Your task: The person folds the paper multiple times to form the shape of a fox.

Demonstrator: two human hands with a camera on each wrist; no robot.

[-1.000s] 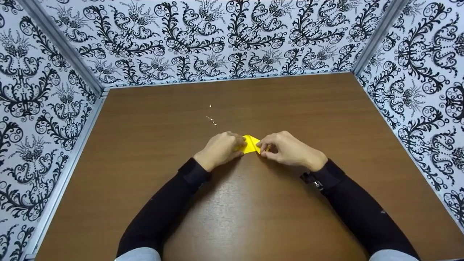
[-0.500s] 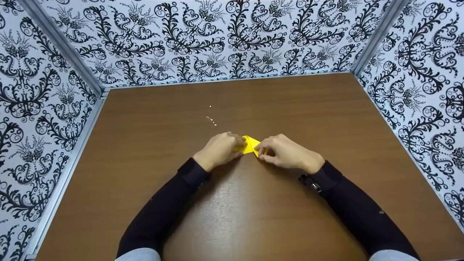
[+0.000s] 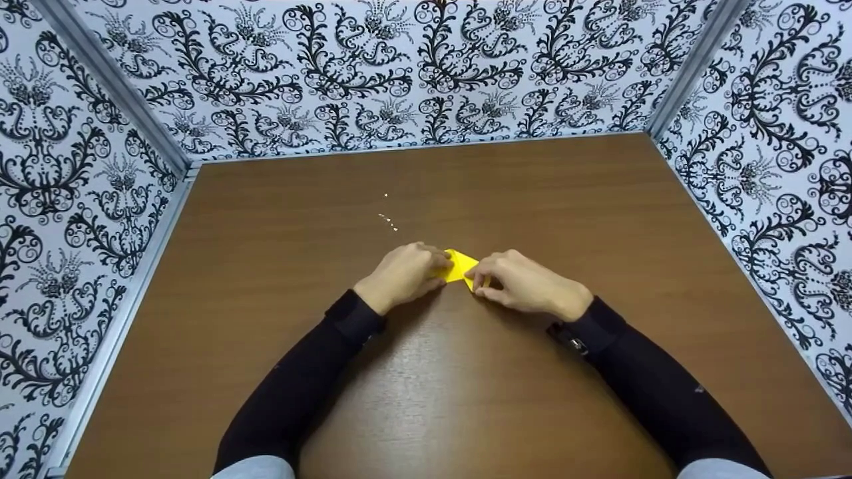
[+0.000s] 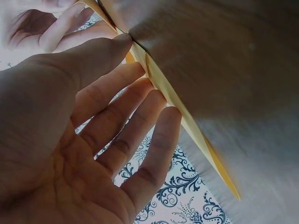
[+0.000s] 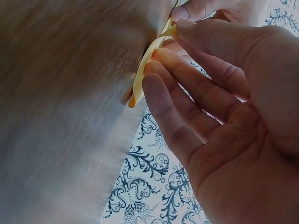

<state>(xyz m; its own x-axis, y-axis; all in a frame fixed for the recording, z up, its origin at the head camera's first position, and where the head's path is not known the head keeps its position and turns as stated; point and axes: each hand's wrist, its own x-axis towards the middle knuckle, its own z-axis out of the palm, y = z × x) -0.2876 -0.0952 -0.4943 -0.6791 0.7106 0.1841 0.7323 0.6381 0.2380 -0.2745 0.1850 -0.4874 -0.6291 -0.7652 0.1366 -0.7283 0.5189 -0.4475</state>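
A folded piece of yellow paper [image 3: 458, 267] lies on the brown table, spanned by both hands. My left hand [image 3: 403, 274] covers its left end; in the left wrist view, the extended fingers and thumb press along the paper [image 4: 180, 107]. At the other end my right hand [image 3: 529, 283] pinches a raised flap between thumb and index finger. The right wrist view has that flap [image 5: 173, 31] bending up under the thumb tip, while the remaining fingers stretch along the folded paper [image 5: 139, 84]. Part of the paper is hidden under both hands.
Several tiny white specks [image 3: 389, 221] lie on the brown tabletop [image 3: 299, 219] beyond the left hand. Patterned black-and-white panels [image 3: 459, 73] with metal frame posts [image 3: 692, 70] stand around the table's back and sides.
My right hand has shifted slightly toward me and to the left, drawing the right part of the paper with it. The left hand stays in place.
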